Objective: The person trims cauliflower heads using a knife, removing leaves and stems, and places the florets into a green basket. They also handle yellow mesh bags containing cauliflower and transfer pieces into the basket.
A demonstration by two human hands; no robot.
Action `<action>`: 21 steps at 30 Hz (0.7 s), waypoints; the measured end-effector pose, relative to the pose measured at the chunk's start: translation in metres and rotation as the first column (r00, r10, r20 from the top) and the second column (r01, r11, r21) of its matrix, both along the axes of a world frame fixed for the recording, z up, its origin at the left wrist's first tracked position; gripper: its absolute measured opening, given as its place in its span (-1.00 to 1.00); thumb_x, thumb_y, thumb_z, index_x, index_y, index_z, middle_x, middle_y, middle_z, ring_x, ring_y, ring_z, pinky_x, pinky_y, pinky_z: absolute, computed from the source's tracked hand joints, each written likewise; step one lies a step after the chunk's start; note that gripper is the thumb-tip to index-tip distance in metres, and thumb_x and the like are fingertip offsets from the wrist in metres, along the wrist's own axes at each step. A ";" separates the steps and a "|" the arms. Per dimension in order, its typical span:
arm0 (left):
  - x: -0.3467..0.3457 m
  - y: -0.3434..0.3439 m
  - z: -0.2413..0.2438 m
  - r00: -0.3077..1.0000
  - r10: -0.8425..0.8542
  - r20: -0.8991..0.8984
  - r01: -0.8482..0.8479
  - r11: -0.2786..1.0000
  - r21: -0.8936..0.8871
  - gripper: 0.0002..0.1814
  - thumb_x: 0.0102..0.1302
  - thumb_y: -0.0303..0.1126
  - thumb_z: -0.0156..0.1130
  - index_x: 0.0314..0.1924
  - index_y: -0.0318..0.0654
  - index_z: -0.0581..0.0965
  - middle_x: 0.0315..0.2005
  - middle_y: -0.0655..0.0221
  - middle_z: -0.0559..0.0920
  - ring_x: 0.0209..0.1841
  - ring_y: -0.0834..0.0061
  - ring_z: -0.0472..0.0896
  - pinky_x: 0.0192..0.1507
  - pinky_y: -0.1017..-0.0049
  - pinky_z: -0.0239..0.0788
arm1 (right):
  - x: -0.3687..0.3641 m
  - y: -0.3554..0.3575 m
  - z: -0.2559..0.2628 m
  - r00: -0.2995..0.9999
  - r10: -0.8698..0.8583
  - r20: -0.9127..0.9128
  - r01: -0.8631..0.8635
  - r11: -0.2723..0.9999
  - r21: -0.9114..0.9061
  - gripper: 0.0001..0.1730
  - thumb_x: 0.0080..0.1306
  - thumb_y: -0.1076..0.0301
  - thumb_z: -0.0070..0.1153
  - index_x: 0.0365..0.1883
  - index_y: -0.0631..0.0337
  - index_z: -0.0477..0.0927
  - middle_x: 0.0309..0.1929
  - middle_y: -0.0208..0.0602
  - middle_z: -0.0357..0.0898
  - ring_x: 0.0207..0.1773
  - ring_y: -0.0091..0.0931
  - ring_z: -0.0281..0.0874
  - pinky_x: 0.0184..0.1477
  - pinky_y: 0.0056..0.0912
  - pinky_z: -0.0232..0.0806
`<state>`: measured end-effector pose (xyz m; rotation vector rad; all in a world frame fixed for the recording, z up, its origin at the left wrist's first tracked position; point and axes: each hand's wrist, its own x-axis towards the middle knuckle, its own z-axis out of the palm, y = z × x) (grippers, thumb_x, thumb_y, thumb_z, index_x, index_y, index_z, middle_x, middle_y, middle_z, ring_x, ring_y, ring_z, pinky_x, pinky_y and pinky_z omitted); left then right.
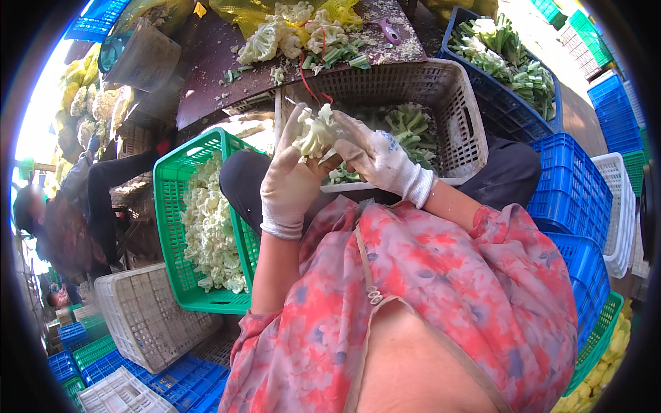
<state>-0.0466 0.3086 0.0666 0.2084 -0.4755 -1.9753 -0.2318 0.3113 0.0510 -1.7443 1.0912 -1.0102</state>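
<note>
My left hand (pixel 290 187) and my right hand (pixel 379 157), both in pale, soiled work gloves, hold a cauliflower piece (pixel 316 133) between them, over the near edge of a grimy plastic crate (pixel 467 137). Green cauliflower stems and leaves (pixel 408 126) lie inside that crate. A thin red cord (pixel 305 85) hangs from the board above, down to just behind the piece. Left of my left hand, a tilted green crate (pixel 166 217) holds many cut cauliflower florets (pixel 213 227). Whether a blade is among my fingers cannot be made out.
Ahead, a dark board (pixel 206 98) bears cauliflower chunks (pixel 263 41), crumbs and a purple-handled tool (pixel 390 32). A blue crate (pixel 516 106) of trimmings stands ahead right. Stacked blue crates (pixel 570 191) rise at my right; a pale crate (pixel 150 315) leans at left, near another person (pixel 69 232).
</note>
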 end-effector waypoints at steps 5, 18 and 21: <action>0.011 -0.001 0.003 0.572 0.267 -0.776 0.421 0.716 0.557 -0.44 0.46 -0.30 -0.02 0.41 -0.22 0.19 0.25 0.17 0.41 0.22 0.25 0.47 0.21 0.18 0.35 | 0.011 0.005 0.002 1.000 0.006 0.003 -0.006 0.997 -0.082 -0.28 0.42 0.17 0.04 0.42 0.35 0.13 0.12 0.16 0.51 -0.02 -0.11 0.62 -0.04 -0.24 0.44; 0.035 0.001 -0.014 -0.058 0.862 0.504 0.266 0.500 -0.824 -0.58 0.37 -0.52 0.06 0.23 -0.33 0.43 0.15 0.20 0.55 0.10 0.42 0.57 0.13 0.46 0.41 | 0.043 0.021 0.037 0.870 0.049 -0.491 -0.032 0.999 0.043 -0.20 0.46 0.05 -0.08 0.49 0.24 -0.06 -0.31 0.18 0.61 -0.26 -0.02 0.63 -0.22 -0.01 0.45; 0.049 0.006 -0.024 0.209 0.692 0.692 -0.061 0.715 -0.696 -0.56 0.39 -0.50 0.06 0.26 -0.36 0.41 0.11 0.21 0.58 0.05 0.53 0.57 0.05 0.57 0.42 | 0.063 0.008 0.038 0.809 0.064 -0.585 -0.082 0.997 -0.004 -0.22 0.46 0.08 -0.09 0.49 0.24 -0.06 -0.32 0.18 0.61 -0.27 -0.01 0.62 -0.23 0.02 0.44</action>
